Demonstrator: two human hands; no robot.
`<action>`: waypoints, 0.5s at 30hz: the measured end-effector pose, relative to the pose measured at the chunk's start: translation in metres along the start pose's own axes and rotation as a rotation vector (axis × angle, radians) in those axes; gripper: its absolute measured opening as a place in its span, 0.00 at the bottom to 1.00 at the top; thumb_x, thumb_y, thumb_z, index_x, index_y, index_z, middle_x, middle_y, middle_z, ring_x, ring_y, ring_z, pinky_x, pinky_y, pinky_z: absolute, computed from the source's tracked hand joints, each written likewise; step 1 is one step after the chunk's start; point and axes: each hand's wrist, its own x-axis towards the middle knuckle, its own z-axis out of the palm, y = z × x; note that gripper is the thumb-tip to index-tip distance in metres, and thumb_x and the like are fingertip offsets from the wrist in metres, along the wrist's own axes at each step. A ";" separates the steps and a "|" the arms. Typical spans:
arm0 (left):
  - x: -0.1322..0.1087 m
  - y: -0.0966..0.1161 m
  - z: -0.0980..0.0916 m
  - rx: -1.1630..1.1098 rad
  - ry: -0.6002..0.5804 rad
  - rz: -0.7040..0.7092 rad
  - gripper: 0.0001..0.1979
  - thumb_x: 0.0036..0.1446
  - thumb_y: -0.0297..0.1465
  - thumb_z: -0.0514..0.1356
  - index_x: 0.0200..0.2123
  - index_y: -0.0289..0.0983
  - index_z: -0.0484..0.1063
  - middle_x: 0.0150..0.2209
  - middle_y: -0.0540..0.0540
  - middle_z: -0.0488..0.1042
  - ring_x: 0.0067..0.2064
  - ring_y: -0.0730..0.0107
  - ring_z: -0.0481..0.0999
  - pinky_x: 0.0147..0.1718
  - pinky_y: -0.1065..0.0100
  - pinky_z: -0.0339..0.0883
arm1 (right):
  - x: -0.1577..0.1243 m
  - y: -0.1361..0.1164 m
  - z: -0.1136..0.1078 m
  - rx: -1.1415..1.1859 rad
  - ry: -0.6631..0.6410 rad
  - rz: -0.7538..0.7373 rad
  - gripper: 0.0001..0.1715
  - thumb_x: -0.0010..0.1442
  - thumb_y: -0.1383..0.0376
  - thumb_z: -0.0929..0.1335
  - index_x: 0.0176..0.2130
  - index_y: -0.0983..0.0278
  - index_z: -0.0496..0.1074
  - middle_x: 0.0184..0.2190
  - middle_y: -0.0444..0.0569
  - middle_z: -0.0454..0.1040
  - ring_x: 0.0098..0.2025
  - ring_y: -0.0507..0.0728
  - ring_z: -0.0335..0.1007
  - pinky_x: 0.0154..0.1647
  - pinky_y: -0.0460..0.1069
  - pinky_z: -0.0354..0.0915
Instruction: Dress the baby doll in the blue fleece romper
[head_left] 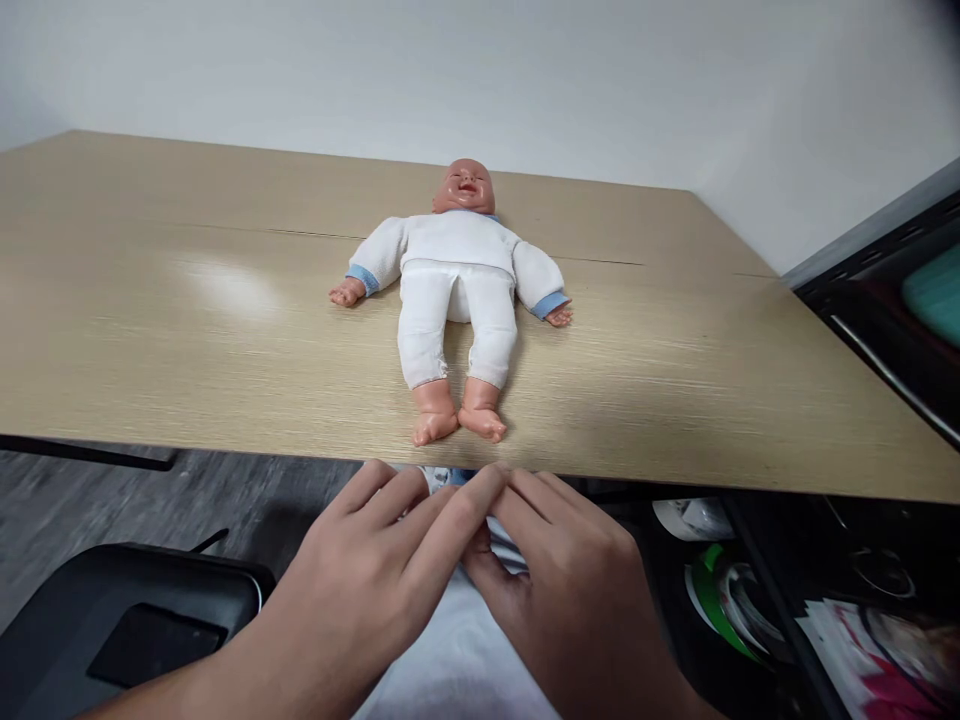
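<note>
My left hand [375, 570] and my right hand [574, 570] meet just in front of the table's near edge, backs upward. Their fingers are curled downward, and the index fingers touch and overlap in the middle. Whether anything is pinched beneath them is hidden. White cloth [461, 645] shows below and between my hands; a small patch of patterned white and blue fabric appears past the fingers. Beyond them a baby doll [459, 245] lies face up on the table, feet toward me, arms spread, in a white top with blue cuffs and white trousers.
The doll rests on a light wood table [225, 370] against a white wall. A black-framed object [892, 310] stands at the right edge. Lower left is a black chair seat [67, 620] with a dark flat object [157, 645] on it. Under the table at right, shelves hold a green-rimmed roll [712, 600] and papers.
</note>
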 end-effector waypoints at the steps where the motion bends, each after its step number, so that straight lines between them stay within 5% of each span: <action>1: 0.000 0.000 0.000 0.000 -0.002 -0.001 0.19 0.81 0.25 0.42 0.64 0.28 0.67 0.34 0.50 0.81 0.33 0.64 0.76 0.38 0.61 0.63 | 0.000 0.000 0.001 0.001 0.000 -0.001 0.07 0.65 0.71 0.73 0.34 0.60 0.76 0.30 0.43 0.78 0.33 0.58 0.74 0.38 0.54 0.62; 15: -0.002 0.001 0.003 -0.017 0.005 -0.002 0.19 0.81 0.24 0.44 0.66 0.28 0.67 0.34 0.51 0.79 0.33 0.64 0.74 0.39 0.59 0.61 | 0.001 -0.001 0.003 -0.007 0.029 -0.005 0.09 0.65 0.72 0.72 0.33 0.61 0.74 0.29 0.44 0.75 0.32 0.58 0.72 0.36 0.54 0.63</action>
